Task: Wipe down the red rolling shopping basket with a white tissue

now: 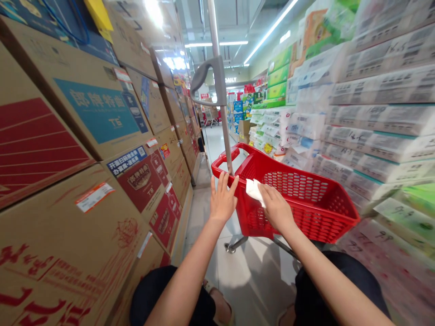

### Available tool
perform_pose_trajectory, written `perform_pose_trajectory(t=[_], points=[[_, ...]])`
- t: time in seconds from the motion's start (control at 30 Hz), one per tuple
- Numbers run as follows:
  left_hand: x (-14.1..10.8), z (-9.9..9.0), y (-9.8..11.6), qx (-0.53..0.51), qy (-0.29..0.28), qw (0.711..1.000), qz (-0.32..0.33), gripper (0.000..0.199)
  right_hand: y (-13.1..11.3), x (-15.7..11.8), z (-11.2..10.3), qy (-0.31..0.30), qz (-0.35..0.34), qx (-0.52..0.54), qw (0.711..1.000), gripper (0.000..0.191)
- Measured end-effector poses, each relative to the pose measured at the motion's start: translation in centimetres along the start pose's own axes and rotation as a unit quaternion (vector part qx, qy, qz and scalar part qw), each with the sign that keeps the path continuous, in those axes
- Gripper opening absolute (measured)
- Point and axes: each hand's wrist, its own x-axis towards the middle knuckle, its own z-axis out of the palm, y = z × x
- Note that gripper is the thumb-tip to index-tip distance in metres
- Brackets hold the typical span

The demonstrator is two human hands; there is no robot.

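A red plastic shopping basket trolley [299, 203] with perforated sides stands in front of me, tilted in the view. My left hand [222, 199] lies at its near left rim, fingers stretched out and apart, close to the metal pole [222, 131]. In my right hand [275, 206] is a white wipe [254, 190], pressed against the side of the basket just below the rim. Whether it is paper or cloth I cannot tell. A grey handle [220, 81] sits on the pole above the basket.
Stacked cardboard cartons [98, 108] wall in the left side. Wrapped packs of tissue paper [374, 108] are piled high on the right, some blurred. Light floor tiles [214, 140] run down the aisle toward a distant cart [211, 117]. My knees are bent at both lower sides.
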Motion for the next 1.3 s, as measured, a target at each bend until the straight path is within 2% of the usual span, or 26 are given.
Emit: perform_pose_trajectory(t=[0.13, 0.27, 0.37, 0.47, 0.6, 0.73, 0.83, 0.9, 1.03, 1.1, 1.17, 1.3], points=[[-0.1, 0.7, 0.9, 0.001, -0.006, 1.0, 0.024, 0.078, 0.3, -1.1, -0.9, -0.009, 0.015, -0.025, 1.0, 0.07], [-0.2, 1.2, 1.4, 0.004, -0.018, 0.999, 0.047, 0.077, -1.9, 1.2, -0.1, 0.002, 0.011, -0.027, 1.0, 0.059], [-0.1, 1.2, 1.5, 0.008, -0.023, 0.999, 0.046, 0.072, -3.9, 3.4, 1.1, 0.014, -0.003, -0.008, 1.0, 0.061], [-0.1, 1.0, 1.2, 0.007, -0.026, 0.999, 0.042, 0.071, -4.5, 4.1, 1.8, 0.022, -0.018, 0.012, 1.0, 0.067], [-0.5, 0.8, 0.6, 0.005, -0.019, 0.999, 0.041, 0.075, -2.2, 1.4, 1.2, 0.021, -0.032, 0.015, 0.999, 0.073], [-0.8, 0.7, 0.1, 0.003, -0.018, 0.999, 0.028, 0.078, 0.8, -3.4, -0.9, 0.004, -0.014, -0.014, 1.0, 0.078], [-0.7, 0.6, 0.6, 0.001, -0.014, 1.0, 0.023, 0.076, 1.8, -5.6, -2.1, -0.003, -0.002, -0.033, 0.999, 0.081], [-0.6, 0.8, 1.8, -0.003, -0.015, 0.999, 0.048, 0.073, 1.7, -5.9, -2.1, 0.005, 0.009, -0.044, 0.999, 0.082], [-0.6, 2.0, 5.3, -0.025, -0.032, 0.989, 0.143, 0.07, 0.9, -4.8, -0.9, 0.016, 0.01, -0.048, 0.999, 0.082], [-0.6, 2.8, 6.5, -0.034, -0.034, 0.988, 0.148, 0.071, 0.9, -4.4, -0.3, 0.012, -0.005, -0.034, 0.999, 0.082], [-0.6, 3.3, 6.6, -0.037, -0.038, 0.988, 0.145, 0.071, 1.2, -4.3, -0.2, 0.007, -0.017, -0.016, 1.0, 0.082], [-0.1, 3.4, 4.8, -0.043, -0.043, 0.986, 0.156, 0.067, 2.5, -5.6, -1.4, -0.012, -0.007, -0.004, 1.0, 0.081]])
